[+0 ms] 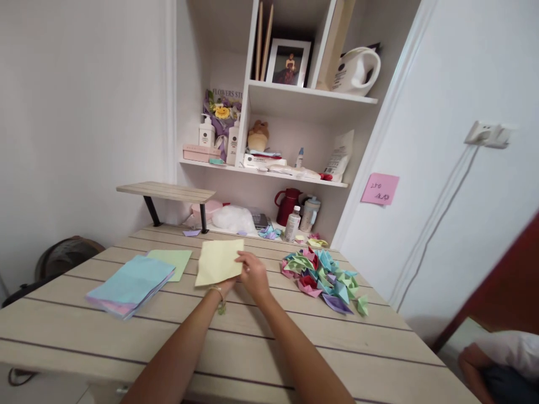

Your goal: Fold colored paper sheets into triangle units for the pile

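A pale yellow sheet of paper [219, 261] is held up over the middle of the table, tilted toward me. My right hand [254, 273] pinches its right edge between thumb and fingers. Behind the lower right corner, my left hand [228, 284] grips the same sheet, its fingers mostly hidden; a bracelet circles that wrist. To the left lies a stack of coloured paper [133, 282], light blue on top, with a green sheet [174, 264] partly under it. On the right is a heap of small folded paper boats [322, 275] in several colours.
A small raised wooden shelf [168, 192] stands at the table's back left. Behind the table, a bottle [292, 224], a red jug [288, 206] and a tumbler [310, 214] stand below white shelving [295, 174]. Another person's arm [475, 365] shows at lower right.
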Demonstrator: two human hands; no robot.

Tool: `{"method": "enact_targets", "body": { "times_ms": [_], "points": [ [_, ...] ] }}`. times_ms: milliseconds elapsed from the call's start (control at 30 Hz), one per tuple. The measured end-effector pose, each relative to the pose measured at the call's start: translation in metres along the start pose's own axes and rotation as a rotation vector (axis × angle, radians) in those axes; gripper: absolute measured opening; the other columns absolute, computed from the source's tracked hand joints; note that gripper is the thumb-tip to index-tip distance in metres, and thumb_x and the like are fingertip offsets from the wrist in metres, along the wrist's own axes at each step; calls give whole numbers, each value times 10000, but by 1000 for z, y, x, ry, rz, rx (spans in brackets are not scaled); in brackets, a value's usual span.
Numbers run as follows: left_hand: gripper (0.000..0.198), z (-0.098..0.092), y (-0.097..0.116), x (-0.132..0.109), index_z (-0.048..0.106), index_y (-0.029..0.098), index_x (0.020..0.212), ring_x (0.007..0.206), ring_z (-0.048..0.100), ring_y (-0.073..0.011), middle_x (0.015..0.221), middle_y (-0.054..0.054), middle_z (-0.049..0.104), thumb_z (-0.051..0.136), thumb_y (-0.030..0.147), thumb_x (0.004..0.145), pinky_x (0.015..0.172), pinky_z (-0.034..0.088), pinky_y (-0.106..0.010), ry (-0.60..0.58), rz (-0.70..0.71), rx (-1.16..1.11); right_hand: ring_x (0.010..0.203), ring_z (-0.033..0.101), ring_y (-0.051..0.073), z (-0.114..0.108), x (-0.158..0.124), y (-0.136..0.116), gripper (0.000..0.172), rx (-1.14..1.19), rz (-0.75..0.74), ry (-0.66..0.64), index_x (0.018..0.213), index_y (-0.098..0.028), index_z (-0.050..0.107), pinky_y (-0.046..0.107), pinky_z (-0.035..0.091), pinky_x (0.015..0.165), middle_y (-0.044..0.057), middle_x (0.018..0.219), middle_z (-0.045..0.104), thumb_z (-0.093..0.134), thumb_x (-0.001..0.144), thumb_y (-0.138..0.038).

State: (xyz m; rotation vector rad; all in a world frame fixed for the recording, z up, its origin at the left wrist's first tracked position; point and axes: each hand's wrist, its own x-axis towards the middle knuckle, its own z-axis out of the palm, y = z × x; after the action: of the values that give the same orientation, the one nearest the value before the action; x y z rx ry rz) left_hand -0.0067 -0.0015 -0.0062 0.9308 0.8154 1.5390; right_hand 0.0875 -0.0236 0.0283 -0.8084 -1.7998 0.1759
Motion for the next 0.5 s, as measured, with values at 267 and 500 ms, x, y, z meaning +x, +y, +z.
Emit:
{"method": "enact_targets", "body": {
  "times_ms": [267, 500],
  "points": [
    [793, -3, 5, 2, 413, 212, 1199, 854, 615, -191, 970, -89, 641, 748, 121, 487, 759, 480, -312, -151, 4, 72, 884, 559, 209, -61, -34, 66, 172, 121, 205, 159, 772, -176, 633, 348, 479, 722, 87, 930, 617, 523, 648, -131],
    [442, -5, 6, -1, 596, 136, 929, 756, 630, -153, 838, -84, 669, 749, 234, 526, 735, 489, -280, -95, -57, 80, 939, 533, 221, -62, -32, 65, 95, 259, 305, 115, 656, -166, 609, 327, 457, 740, 90, 965, 607, 597, 659, -260]
  ]
}}
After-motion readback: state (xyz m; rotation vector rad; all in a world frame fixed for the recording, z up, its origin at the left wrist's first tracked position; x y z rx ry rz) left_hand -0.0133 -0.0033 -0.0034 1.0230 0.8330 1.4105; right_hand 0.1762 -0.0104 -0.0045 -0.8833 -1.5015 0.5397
